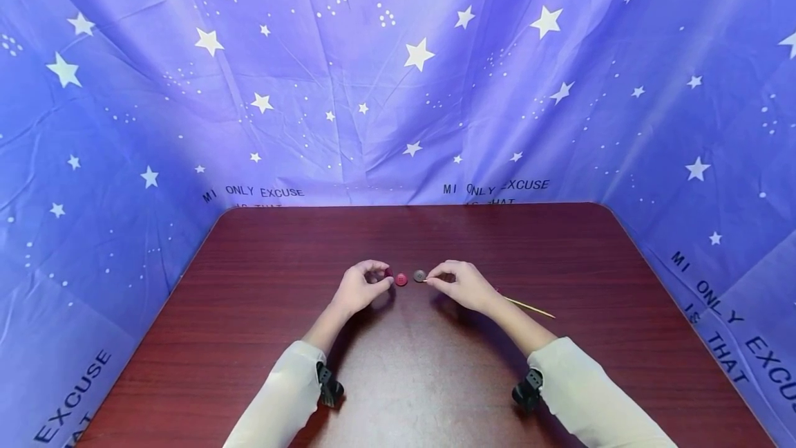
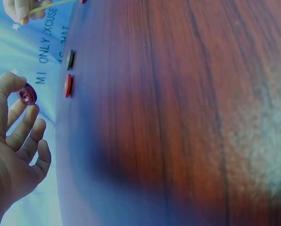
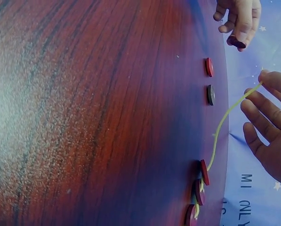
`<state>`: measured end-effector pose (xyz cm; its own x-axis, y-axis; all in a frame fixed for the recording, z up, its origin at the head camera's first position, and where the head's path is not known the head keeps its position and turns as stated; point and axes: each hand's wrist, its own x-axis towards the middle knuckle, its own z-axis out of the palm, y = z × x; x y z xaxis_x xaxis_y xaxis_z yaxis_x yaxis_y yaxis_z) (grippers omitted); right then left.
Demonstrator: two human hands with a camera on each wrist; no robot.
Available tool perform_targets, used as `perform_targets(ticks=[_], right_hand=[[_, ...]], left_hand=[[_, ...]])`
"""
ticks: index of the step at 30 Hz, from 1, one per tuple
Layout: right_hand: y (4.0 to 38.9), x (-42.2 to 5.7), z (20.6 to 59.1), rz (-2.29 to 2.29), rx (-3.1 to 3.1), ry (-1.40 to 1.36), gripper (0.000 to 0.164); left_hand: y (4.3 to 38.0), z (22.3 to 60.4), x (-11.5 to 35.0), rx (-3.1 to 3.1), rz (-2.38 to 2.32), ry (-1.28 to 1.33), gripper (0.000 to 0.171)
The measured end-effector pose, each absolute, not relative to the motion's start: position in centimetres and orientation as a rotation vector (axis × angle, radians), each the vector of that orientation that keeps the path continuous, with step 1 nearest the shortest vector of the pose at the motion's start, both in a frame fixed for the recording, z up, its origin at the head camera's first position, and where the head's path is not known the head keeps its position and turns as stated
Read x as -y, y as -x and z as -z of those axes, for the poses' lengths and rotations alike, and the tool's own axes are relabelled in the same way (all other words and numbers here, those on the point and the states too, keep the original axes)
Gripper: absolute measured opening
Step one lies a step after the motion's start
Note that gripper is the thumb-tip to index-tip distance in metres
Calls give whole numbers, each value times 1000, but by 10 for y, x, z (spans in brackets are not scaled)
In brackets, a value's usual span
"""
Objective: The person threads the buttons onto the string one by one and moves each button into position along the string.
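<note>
My left hand (image 1: 361,287) pinches a dark red button (image 2: 27,94) between thumb and forefinger, its holes facing the left wrist camera. Across from it, my right hand (image 1: 465,286) pinches one end of a thin yellow cord (image 3: 217,127), the other fingers spread loosely. The cord droops from there to the table and passes through several red and dark red buttons (image 3: 204,172) lying in a row. Between the hands, a loose red button (image 1: 401,280) and a grey-brown button (image 1: 419,275) lie side by side on the table.
The dark red wood-grain table (image 1: 298,234) reaches back to a blue star-printed cloth (image 1: 348,88), which also hangs at both sides. Past my right wrist, the cord's yellow tail (image 1: 528,307) lies on the tabletop.
</note>
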<state>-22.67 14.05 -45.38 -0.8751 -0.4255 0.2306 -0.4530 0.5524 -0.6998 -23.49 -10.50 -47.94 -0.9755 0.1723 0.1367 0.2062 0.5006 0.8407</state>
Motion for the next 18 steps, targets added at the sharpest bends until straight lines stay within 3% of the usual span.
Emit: perform_targets(ticks=[18], right_hand=[[228,-140,453,-1247,2725,-768,6]], left_hand=[[225,469,86,2622,1651,511,26]])
